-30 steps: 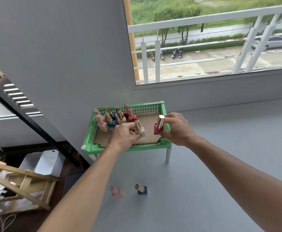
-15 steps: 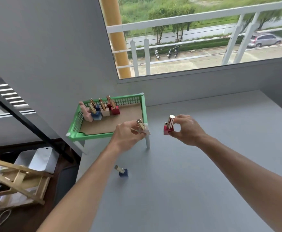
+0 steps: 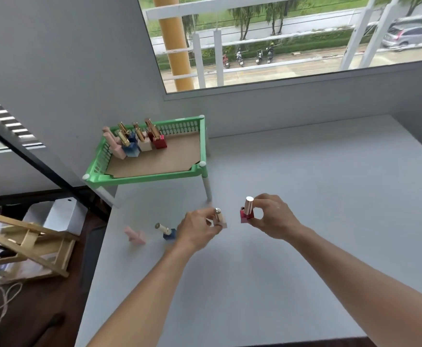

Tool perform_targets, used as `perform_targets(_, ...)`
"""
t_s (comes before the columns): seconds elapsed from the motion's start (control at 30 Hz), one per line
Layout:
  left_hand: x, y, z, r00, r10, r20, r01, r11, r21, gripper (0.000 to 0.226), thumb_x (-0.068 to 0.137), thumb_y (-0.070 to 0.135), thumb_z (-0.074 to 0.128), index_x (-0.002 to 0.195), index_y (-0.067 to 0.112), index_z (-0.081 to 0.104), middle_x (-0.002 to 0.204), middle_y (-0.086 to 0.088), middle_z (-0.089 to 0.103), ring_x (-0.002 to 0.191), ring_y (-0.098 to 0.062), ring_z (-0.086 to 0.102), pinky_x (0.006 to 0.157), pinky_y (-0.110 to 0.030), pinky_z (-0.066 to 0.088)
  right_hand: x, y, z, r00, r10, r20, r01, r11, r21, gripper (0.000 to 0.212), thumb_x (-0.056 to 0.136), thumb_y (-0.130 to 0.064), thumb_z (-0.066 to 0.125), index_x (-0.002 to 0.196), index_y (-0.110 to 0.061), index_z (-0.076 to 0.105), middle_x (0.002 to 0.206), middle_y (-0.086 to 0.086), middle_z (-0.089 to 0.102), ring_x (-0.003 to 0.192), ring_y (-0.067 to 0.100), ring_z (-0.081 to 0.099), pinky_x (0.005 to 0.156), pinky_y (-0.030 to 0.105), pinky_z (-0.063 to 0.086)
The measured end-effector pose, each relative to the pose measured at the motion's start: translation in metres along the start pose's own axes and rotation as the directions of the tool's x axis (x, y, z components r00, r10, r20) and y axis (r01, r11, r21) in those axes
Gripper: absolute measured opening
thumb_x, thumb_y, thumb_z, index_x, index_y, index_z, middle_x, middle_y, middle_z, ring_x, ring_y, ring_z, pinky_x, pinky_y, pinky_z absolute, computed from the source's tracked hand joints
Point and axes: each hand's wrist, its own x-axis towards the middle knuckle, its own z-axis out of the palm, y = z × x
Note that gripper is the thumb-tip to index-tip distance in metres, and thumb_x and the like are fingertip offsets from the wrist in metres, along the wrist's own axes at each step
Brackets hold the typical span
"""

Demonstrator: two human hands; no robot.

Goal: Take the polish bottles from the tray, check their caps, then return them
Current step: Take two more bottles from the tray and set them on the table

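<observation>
A green tray [image 3: 139,177] on white legs stands at the table's back left, with several gold-capped polish bottles [image 3: 139,140] clustered in its far left corner. My left hand [image 3: 197,230] grips a pale cream bottle [image 3: 220,217] by its body. My right hand [image 3: 271,216] holds a red bottle [image 3: 247,212] with a gold cap, upright. Both hands hover over the table in front of the tray, a short gap apart. A blue bottle [image 3: 166,231] and a pink bottle [image 3: 134,235] rest on the table, left of my left hand.
The grey table [image 3: 292,246] runs right and toward me; its left edge drops to a dark floor holding a wooden easel [image 3: 27,244] and a white box [image 3: 59,216]. A wall and a window lie behind the tray.
Both hands have pulled back from the tray toward me, each carrying its bottle, and now sit lower over the table. The view has tilted down; the pink bottle is in sight again.
</observation>
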Motion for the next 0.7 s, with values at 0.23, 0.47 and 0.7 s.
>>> perform_targets(0.23, -0.001, -0.012, 0.031, 0.999, -0.034, -0.014, 0.034, 0.999, 0.009, 0.01, 0.072, 0.027, 0.066, 0.079, 0.033, 0.065, 0.078, 0.018, 0.066, 0.081, -0.011, 0.065, 0.073, -0.033, 0.053, -0.009, 0.019, 0.02, 1.0, 0.019, 0.01, -0.019, 1.0, 0.003, 0.028, 0.084, -0.033, 0.063, 0.112, -0.027, 0.064, 0.122, -0.005, 0.057, 0.12, 0.02, 0.043, 0.089, 0.026, 0.036)
perform_targets(0.47, 0.003, -0.023, 0.043, 0.995, -0.094, -0.047, 0.094, 0.995, 0.019, 0.012, 0.074, 0.031, 0.066, 0.084, 0.037, 0.063, 0.083, 0.016, 0.068, 0.087, -0.01, 0.066, 0.071, -0.031, 0.052, -0.013, 0.03, 0.031, 0.999, 0.047, -0.009, -0.047, 0.999, 0.023, 0.023, 0.086, -0.03, 0.061, 0.108, -0.028, 0.065, 0.119, -0.004, 0.059, 0.117, 0.021, 0.045, 0.086, 0.025, 0.034)
perform_targets(0.7, 0.01, -0.027, 0.043, 0.993, -0.095, -0.068, 0.096, 0.995, 0.019, 0.012, 0.073, 0.04, 0.066, 0.083, 0.039, 0.061, 0.083, 0.015, 0.07, 0.086, -0.012, 0.066, 0.064, -0.027, 0.046, -0.012, 0.037, 0.036, 0.997, 0.078, 0.001, -0.078, 0.996, 0.044, 0.026, 0.085, -0.026, 0.06, 0.111, -0.028, 0.064, 0.119, -0.004, 0.06, 0.116, 0.021, 0.045, 0.087, 0.026, 0.035)
